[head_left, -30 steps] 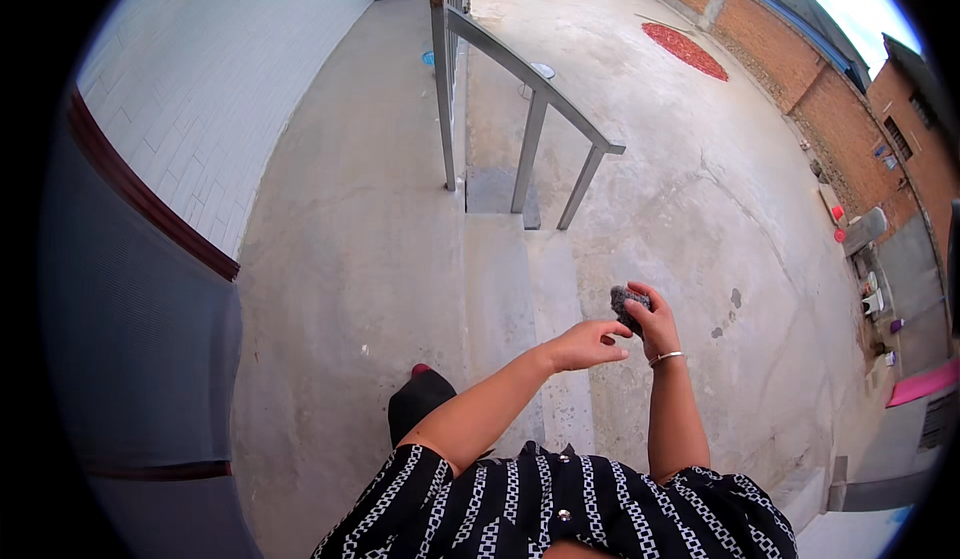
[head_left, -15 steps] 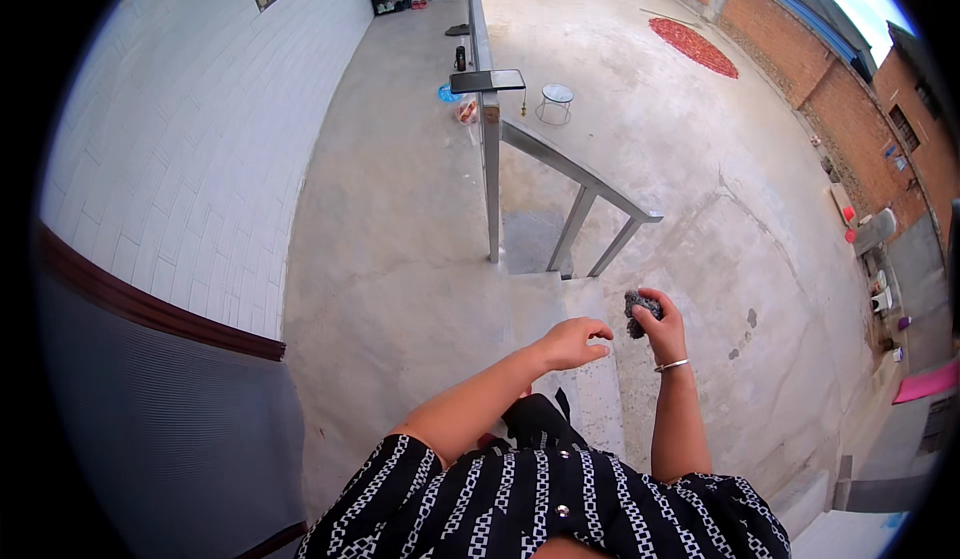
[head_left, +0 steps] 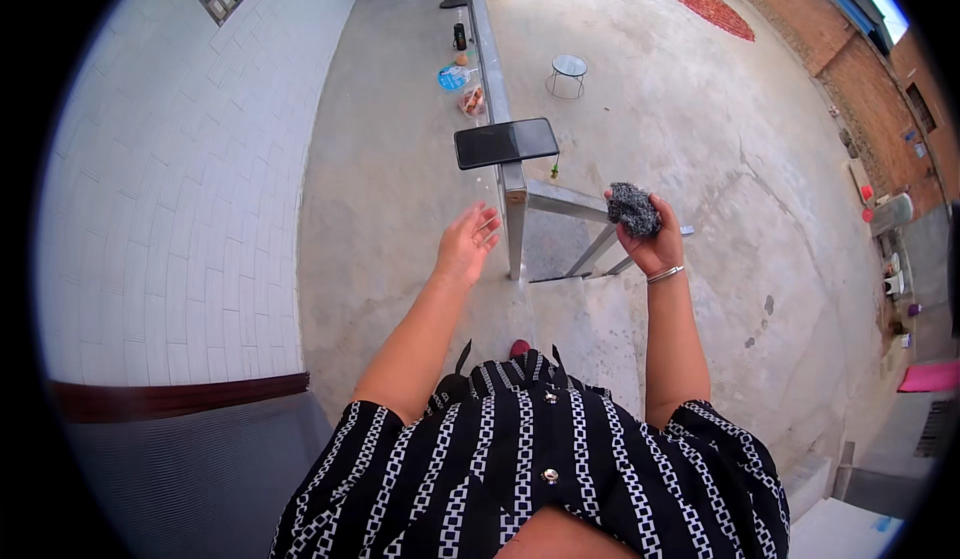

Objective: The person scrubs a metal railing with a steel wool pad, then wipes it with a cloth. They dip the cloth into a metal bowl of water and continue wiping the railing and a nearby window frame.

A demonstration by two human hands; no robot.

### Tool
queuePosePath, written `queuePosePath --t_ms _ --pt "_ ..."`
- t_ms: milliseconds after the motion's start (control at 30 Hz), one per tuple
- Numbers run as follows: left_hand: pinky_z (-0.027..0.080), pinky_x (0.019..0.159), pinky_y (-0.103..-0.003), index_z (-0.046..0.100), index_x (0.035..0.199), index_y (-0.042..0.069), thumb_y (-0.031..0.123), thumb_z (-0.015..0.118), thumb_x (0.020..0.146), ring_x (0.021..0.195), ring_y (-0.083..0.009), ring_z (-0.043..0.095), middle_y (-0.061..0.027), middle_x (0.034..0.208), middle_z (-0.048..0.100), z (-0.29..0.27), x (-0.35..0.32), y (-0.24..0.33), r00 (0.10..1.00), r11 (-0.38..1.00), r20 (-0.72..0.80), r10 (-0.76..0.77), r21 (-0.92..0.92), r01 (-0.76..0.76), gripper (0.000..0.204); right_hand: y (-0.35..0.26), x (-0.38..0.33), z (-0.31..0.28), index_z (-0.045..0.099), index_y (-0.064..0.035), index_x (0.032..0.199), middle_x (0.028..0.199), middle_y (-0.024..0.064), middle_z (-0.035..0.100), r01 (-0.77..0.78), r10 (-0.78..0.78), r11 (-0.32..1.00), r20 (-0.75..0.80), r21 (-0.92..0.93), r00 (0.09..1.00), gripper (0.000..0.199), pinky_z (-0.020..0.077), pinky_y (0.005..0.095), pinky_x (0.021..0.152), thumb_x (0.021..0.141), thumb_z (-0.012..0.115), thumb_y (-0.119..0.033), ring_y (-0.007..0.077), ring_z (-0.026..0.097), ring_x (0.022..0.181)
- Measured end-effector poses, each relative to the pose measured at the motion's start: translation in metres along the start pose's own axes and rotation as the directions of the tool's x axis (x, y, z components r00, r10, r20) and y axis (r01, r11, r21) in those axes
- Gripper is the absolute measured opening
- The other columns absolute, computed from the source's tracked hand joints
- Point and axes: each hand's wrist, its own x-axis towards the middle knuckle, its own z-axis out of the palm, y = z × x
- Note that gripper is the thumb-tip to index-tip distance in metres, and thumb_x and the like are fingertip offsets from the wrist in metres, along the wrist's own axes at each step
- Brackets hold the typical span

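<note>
A dark grey steel wool scourer (head_left: 634,210) is gripped in my right hand (head_left: 657,245), which wears a silver bangle. That hand is raised in front of the sloping metal handrail (head_left: 565,200). My left hand (head_left: 469,245) is empty, its fingers apart, just left of the upright metal post (head_left: 515,229) and touching nothing that I can see. On top of the railing, above the post, lies a black smartphone (head_left: 507,143) with a small green charm hanging from its right end.
Steps (head_left: 600,309) descend beside the post. A small round stool (head_left: 568,74) stands in the yard beyond. Along the railing's foot are a blue item (head_left: 453,77), a bag of food (head_left: 471,101) and a black bottle (head_left: 459,36). A white brick wall (head_left: 200,209) runs on the left.
My left hand has moved left and forward, toward the post, and its fingers have spread. My right hand has risen with the scourer. The view has shifted closer to the railing and phone.
</note>
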Motion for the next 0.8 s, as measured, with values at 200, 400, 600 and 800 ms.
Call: queuePosePath --t_ms 200,400,600,800 --pt "0.037 0.095 -0.038 0.051 0.122 0.009 0.041 0.046 0.097 0.112 -0.0195 0.052 -0.0070 0.118 0.059 0.003 0.041 0.030 1.000 1.000 -0.023 0.005 -0.022 -0.005 0.040 0.004 0.064 0.015 0.056 -0.0131 0.096 0.099 0.0085 0.063 -0.043 0.039 0.997 -0.063 -0.063 0.997 0.013 0.0557 0.0419 0.071 0.088 0.058 -0.024 0.0255 0.063 0.093" --pt "0.039 0.090 -0.034 0.056 0.113 0.010 0.040 0.049 0.096 0.106 -0.0170 0.055 -0.0053 0.111 0.062 -0.003 0.057 0.039 0.998 0.997 0.042 -0.044 0.059 0.042 0.035 0.016 0.072 0.046 0.056 -0.0070 0.120 0.110 0.0103 0.063 -0.103 0.109 0.978 0.023 -0.181 0.994 0.036 0.0551 0.0388 0.073 0.091 0.052 -0.028 0.0229 0.063 0.095" --pt "0.040 0.087 -0.032 0.057 0.111 0.011 0.038 0.049 0.096 0.103 -0.0146 0.056 -0.0042 0.107 0.063 -0.023 0.085 0.054 0.991 0.999 0.124 -0.039 -0.009 0.041 0.032 0.031 0.070 0.070 0.043 0.0028 0.134 0.129 0.0148 0.053 0.002 0.033 0.953 0.112 -0.301 0.993 0.057 0.0503 0.0393 0.088 0.087 0.052 -0.027 0.0251 0.057 0.112" --pt "0.040 0.083 -0.029 0.060 0.108 0.011 0.039 0.049 0.096 0.098 -0.0120 0.059 -0.0031 0.101 0.066 -0.108 0.109 0.160 0.990 0.997 0.118 0.073 -0.037 -0.069 0.032 0.101 0.127 0.178 0.040 0.0093 0.133 0.129 0.0177 0.052 0.080 0.026 0.910 0.248 -0.408 0.969 0.064 0.0471 0.0380 0.093 0.084 0.057 -0.029 0.0260 0.057 0.111"
